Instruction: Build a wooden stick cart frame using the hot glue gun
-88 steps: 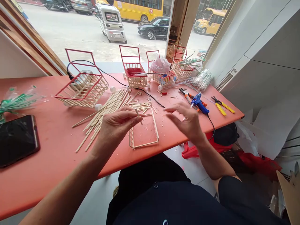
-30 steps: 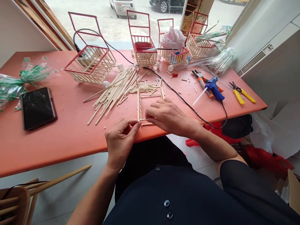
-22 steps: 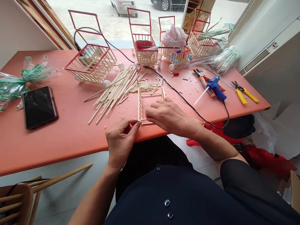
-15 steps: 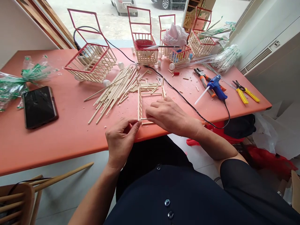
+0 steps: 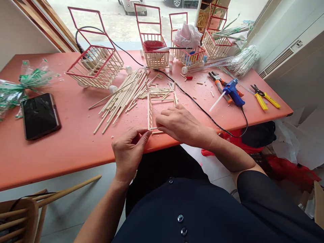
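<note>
While the left hand [image 5: 128, 148] pinches the frame [image 5: 149, 109] at its near left corner, the fingertips partly covering the joint, the right hand [image 5: 181, 124] curls over the near side, and whether its fingers grip anything I cannot tell. The frame sits by the front edge of the table [image 5: 76, 138], its near right corner hidden behind that hand.

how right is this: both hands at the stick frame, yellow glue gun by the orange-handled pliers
Only the colour is wrong: the head view shows a blue glue gun by the orange-handled pliers. Left hand and right hand are at the stick frame.
</note>
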`<state>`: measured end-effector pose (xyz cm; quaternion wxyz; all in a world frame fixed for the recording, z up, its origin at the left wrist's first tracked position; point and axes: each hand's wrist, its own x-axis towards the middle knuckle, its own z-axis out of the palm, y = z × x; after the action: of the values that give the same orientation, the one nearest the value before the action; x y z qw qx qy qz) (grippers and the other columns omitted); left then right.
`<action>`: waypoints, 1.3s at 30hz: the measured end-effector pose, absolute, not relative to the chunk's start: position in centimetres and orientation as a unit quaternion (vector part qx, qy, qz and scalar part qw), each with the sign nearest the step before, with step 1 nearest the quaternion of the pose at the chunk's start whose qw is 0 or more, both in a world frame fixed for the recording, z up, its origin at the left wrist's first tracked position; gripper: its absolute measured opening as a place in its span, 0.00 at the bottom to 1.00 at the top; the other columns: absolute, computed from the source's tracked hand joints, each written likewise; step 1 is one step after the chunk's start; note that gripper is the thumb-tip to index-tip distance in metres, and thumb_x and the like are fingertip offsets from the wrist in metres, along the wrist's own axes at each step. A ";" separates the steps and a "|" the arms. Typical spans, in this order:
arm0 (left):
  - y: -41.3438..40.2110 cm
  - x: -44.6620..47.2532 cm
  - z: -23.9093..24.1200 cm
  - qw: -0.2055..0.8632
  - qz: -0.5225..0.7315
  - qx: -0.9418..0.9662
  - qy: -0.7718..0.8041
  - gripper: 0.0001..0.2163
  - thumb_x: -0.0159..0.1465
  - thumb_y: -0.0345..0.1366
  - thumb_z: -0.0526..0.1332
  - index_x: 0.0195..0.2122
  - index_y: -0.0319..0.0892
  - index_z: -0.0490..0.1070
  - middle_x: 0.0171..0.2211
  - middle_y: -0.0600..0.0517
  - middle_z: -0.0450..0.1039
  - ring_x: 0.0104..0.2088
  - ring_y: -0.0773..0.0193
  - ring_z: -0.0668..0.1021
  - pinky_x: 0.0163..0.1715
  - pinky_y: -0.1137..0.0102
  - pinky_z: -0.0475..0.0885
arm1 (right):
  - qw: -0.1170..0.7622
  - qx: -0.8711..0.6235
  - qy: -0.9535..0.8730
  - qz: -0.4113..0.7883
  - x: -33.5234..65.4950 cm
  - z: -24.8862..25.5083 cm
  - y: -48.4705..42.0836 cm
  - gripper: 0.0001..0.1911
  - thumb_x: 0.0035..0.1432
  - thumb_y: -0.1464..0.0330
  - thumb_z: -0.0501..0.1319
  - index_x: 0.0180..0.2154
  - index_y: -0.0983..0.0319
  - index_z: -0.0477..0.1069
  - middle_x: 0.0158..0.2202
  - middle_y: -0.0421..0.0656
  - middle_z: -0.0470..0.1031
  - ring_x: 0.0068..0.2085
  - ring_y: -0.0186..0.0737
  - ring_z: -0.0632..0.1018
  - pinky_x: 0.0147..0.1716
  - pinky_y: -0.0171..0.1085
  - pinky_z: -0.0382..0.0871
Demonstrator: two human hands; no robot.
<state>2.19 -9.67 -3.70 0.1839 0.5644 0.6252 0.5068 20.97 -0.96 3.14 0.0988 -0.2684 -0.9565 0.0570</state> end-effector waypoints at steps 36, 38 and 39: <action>-9.8 2.2 -3.8 0.181 0.514 0.570 0.615 0.04 0.66 0.40 0.71 0.37 0.48 0.84 0.33 0.55 0.83 0.34 0.64 0.81 0.39 0.68 0.75 | 0.096 -0.265 -0.958 0.056 20.8 2.9 -1.0 0.08 0.75 0.71 0.58 0.43 0.63 0.75 0.41 0.46 0.77 0.39 0.42 0.70 0.42 0.40 0.50; -9.8 2.3 -3.9 0.175 0.517 0.573 0.611 0.03 0.66 0.39 0.71 0.37 0.48 0.84 0.33 0.55 0.83 0.34 0.64 0.81 0.39 0.68 0.75 | 0.096 -0.265 -0.958 0.056 20.8 2.9 -1.0 0.07 0.75 0.71 0.58 0.43 0.63 0.75 0.41 0.46 0.77 0.39 0.42 0.69 0.42 0.40 0.50; -9.8 2.3 -3.9 0.172 0.518 0.574 0.610 0.03 0.66 0.38 0.71 0.37 0.48 0.84 0.33 0.55 0.83 0.34 0.64 0.81 0.39 0.69 0.75 | 0.095 -0.265 -0.958 0.056 20.8 2.9 -1.1 0.08 0.75 0.71 0.57 0.43 0.64 0.75 0.41 0.46 0.77 0.39 0.43 0.69 0.41 0.40 0.50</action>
<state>2.27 -9.78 -3.90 0.1724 0.5742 0.6097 0.5185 20.84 -1.08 2.94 0.0946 -0.2650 -0.9579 0.0565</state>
